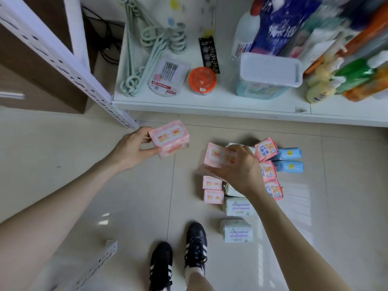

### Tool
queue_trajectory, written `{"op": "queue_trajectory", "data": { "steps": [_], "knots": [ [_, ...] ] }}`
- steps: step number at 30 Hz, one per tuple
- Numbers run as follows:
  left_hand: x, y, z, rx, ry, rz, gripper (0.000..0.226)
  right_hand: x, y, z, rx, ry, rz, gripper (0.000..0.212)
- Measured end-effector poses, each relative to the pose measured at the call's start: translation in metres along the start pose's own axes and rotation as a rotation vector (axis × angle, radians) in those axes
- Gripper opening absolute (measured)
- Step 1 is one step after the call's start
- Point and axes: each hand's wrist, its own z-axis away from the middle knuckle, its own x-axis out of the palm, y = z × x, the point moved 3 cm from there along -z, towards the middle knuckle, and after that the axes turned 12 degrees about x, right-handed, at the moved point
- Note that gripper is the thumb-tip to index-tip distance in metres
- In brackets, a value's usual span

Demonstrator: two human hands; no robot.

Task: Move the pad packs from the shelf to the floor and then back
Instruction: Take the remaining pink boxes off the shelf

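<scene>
While most pad packs (pixel 237 206) sit in rows on the floor (pixel 126 196), left hand (pixel 134 147) grips a pink pack (pixel 170 139) near the shelf (pixel 210 102) edge. Right hand (pixel 239 169) clutches a second pink pack (pixel 219 157) over the rows. Likely mid-task; unloading or returning, can't tell.

Looks like a small shop aisle: white shelf (pixel 210 106) with a perforated upright (pixel 69 66), stocked with sealed hangers (pixel 147 53), a fork pack (pixel 168 76), detergent bottles (pixel 354 76) and tissue rolls (pixel 277 24); pale tiled floor (pixel 63 143) below.
</scene>
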Motion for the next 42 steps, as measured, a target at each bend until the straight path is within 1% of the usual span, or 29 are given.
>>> {"op": "queue_trajectory", "data": {
  "steps": [4,10,15,19,21,23,25,30,33,36,38,40,42],
  "knots": [
    [-0.048,0.057,0.038,0.015,0.041,0.046,0.041,-0.061,-0.047,0.031,-0.030,0.005,-0.002,0.081],
    [-0.123,0.148,0.089,0.063,0.044,0.083,0.033,-0.152,-0.120,0.078,-0.084,-0.024,0.057,0.081],
    [-0.181,0.229,0.133,0.172,0.055,0.130,0.040,-0.228,-0.182,0.127,-0.130,-0.059,0.017,0.075],
    [-0.227,0.279,0.164,0.243,0.118,0.110,0.028,-0.286,-0.225,0.169,-0.203,-0.066,-0.014,0.070],
    [-0.250,0.305,0.178,0.273,0.136,0.099,0.029,-0.313,-0.246,0.188,-0.226,-0.070,0.002,0.066],
    [-0.272,0.334,0.192,0.302,0.150,0.111,0.030,-0.340,-0.266,0.205,-0.257,-0.063,0.029,0.068],
    [-0.294,0.362,0.205,0.338,0.165,0.100,0.031,-0.367,-0.286,0.222,-0.285,-0.051,0.055,0.074],
    [-0.343,0.429,0.235,0.416,0.192,0.129,0.033,-0.435,-0.335,0.266,-0.376,0.020,0.086,0.079],
    [-0.371,0.467,0.250,0.453,0.221,0.143,0.032,-0.471,-0.363,0.293,-0.445,0.057,0.100,0.076],
    [-0.399,0.506,0.266,0.499,0.263,0.135,0.032,-0.504,-0.388,0.314,-0.486,0.104,0.119,0.068],
    [-0.417,0.531,0.275,0.534,0.283,0.104,0.035,-0.525,-0.403,0.326,-0.510,0.139,0.122,0.069],
    [-0.435,0.552,0.278,0.568,0.294,0.080,0.033,-0.545,-0.417,0.333,-0.534,0.169,0.108,0.071],
    [-0.453,0.571,0.276,0.579,0.327,0.064,0.034,-0.565,-0.431,0.338,-0.557,0.193,0.086,0.067]
  ]
}}
